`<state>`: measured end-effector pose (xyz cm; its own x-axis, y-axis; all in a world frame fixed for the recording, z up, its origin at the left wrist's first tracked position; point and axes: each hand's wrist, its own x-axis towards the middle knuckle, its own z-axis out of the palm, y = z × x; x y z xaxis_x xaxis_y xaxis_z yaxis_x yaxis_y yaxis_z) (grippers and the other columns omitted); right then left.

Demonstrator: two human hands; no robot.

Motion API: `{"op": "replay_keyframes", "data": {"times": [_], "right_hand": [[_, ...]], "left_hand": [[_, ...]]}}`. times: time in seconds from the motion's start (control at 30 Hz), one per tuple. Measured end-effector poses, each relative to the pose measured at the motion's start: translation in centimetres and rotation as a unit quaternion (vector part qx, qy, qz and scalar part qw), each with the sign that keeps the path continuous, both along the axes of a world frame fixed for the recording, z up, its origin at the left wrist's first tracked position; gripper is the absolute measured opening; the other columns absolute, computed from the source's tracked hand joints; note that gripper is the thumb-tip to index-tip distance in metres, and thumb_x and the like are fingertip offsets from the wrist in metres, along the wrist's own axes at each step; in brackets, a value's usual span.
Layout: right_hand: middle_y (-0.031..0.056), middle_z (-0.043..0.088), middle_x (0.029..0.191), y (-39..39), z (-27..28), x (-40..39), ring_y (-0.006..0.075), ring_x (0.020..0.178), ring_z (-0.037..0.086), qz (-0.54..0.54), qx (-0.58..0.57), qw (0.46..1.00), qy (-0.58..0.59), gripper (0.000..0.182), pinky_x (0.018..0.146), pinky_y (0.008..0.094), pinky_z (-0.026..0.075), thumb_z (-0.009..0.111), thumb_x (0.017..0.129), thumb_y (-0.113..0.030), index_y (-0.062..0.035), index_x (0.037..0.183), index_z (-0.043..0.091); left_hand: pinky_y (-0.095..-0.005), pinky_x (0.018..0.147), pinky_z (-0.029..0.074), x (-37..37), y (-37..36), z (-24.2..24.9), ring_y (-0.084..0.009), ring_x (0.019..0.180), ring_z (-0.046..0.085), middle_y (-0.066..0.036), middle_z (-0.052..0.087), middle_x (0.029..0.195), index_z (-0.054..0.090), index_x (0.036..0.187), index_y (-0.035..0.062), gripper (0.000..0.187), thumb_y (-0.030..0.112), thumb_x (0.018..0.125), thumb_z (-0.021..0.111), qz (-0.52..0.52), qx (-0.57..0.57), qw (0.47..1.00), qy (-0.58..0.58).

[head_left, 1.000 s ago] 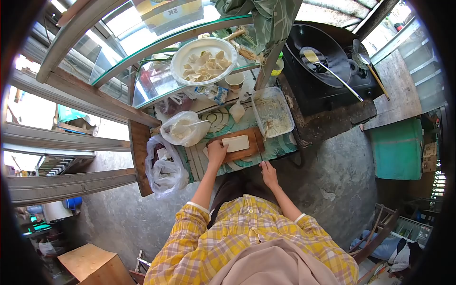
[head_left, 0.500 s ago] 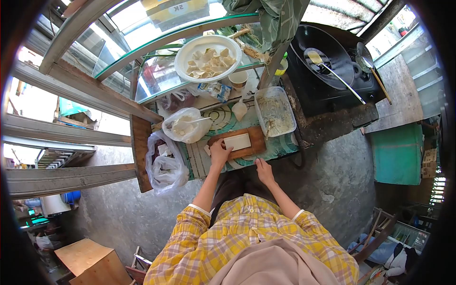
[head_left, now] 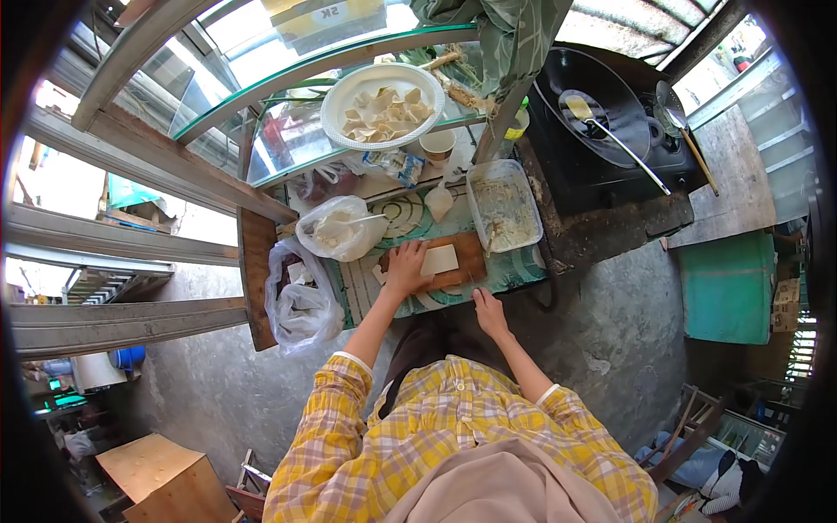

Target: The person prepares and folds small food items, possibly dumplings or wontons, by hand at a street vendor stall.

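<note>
Fingers extended, my left hand [head_left: 407,265] lies over the left part of a flat white rectangular piece [head_left: 441,260], whose exact kind I cannot make out. Under it is a wooden cutting board [head_left: 472,253] on the green-patterned table top. My right hand [head_left: 489,311] is closed just off the table's front edge, right of the board; what it grips, if anything, is too small to name. Left of the board sits an open plastic bag of white powder [head_left: 336,228] with a spoon handle sticking out. A clear plastic tub [head_left: 504,196] with pale residue stands behind the board to the right.
A white bowl of pale folded pieces [head_left: 384,144] rests on the glass shelf. To the right, a black wok [head_left: 567,78] with a ladle [head_left: 632,155] sits on the stove. Another plastic bag [head_left: 307,314] hangs over the left front corner. A paper cup [head_left: 438,146] stands behind.
My left hand has moved from the white piece's left end further over it, its fingers now stretched out and covering more of it. My right hand has hardly moved.
</note>
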<state>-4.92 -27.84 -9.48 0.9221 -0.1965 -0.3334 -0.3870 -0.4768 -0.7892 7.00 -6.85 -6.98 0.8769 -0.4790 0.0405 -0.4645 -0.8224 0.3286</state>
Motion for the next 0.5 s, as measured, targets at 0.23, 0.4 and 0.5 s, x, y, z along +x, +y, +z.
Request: {"op": "replay_keyframes", "data": {"times": [0.23, 0.4, 0.5], "right_hand": [[0.0215, 0.058, 0.077, 0.1, 0.7, 0.1, 0.0361, 0.076, 0.057, 0.007, 0.005, 1.0, 0.025, 0.036, 0.068, 0.0402, 0.044, 0.04, 0.093, -0.034, -0.0018, 0.096, 0.055], [0.0187, 0.058, 0.071, 0.1, 0.3, -0.1, 0.0311, 0.067, 0.06, 0.016, -0.001, 1.0, -0.012, 0.035, 0.064, 0.0363, 0.045, 0.041, 0.093, -0.033, -0.0021, 0.095, 0.057], [0.0179, 0.058, 0.07, 0.1, 0.3, -0.2, 0.0305, 0.067, 0.06, 0.015, 0.0, 1.0, -0.004, 0.034, 0.064, 0.036, 0.045, 0.041, 0.093, -0.033, -0.0024, 0.094, 0.058]], "left_hand": [[-0.0402, 0.078, 0.04, 0.6, -0.1, -0.4, -0.0259, 0.1, 0.048, -0.009, 0.051, 0.104, 0.053, 0.112, 0.0074, 0.063, 0.032, 0.058, 0.075, -0.018, -0.018, 1.0, 0.001], [-0.0403, 0.078, 0.041, 0.3, -0.3, -0.2, -0.0261, 0.099, 0.048, -0.009, 0.052, 0.104, 0.053, 0.109, 0.0062, 0.06, 0.031, 0.059, 0.075, -0.009, -0.008, 1.0, -0.004], [-0.0405, 0.078, 0.041, 0.3, -0.3, -0.2, -0.0257, 0.099, 0.048, -0.009, 0.052, 0.104, 0.053, 0.11, 0.0062, 0.061, 0.032, 0.06, 0.074, -0.012, -0.002, 1.0, -0.015]]}}
